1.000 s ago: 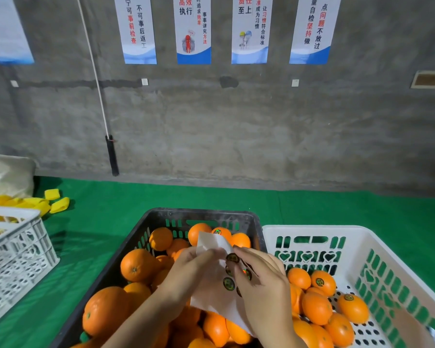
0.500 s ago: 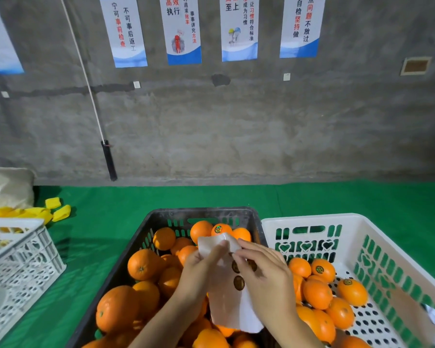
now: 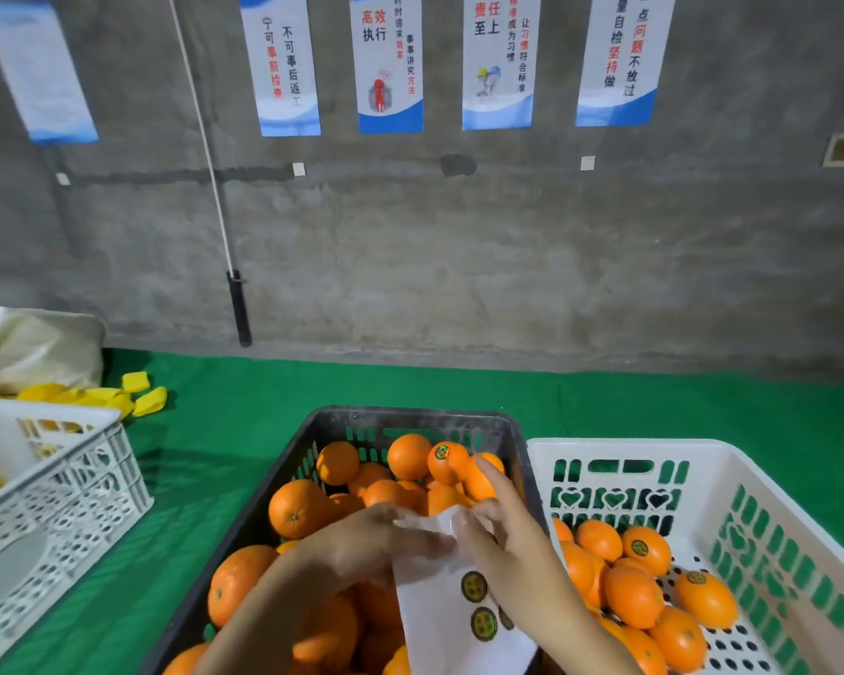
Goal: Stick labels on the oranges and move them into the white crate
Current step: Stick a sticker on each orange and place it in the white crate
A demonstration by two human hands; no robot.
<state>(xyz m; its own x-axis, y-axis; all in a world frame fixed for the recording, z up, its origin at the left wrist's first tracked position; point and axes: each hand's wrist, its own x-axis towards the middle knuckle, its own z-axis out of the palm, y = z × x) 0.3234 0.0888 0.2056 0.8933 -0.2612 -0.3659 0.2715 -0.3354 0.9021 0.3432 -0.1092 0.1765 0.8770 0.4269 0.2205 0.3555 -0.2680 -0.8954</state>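
The left grip (image 3: pixel 361 543) pinches the top of a white sheet (image 3: pixel 439 626) over the black crate (image 3: pixel 410 415) at 6 o'clock. Two round labels (image 3: pixel 473 586) show on the sheet. The right grip (image 3: pixel 500 543) meets the sheet's top edge from 3 o'clock, with one finger reaching toward 12. Blur hides whether it is closed on a label, so its state cannot be told.

At 4 o'clock the white crate (image 3: pixel 654 448) holds a single layer of oranges (image 3: pixel 634 594), several showing labels. The black crate is heaped with fruit, nearly all bare. One labelled orange (image 3: pixel 447 462) sits at the far end, not yet moved.

The job looks less than half done. Most oranges need labels and the move across, and the sheet has few labels in view.
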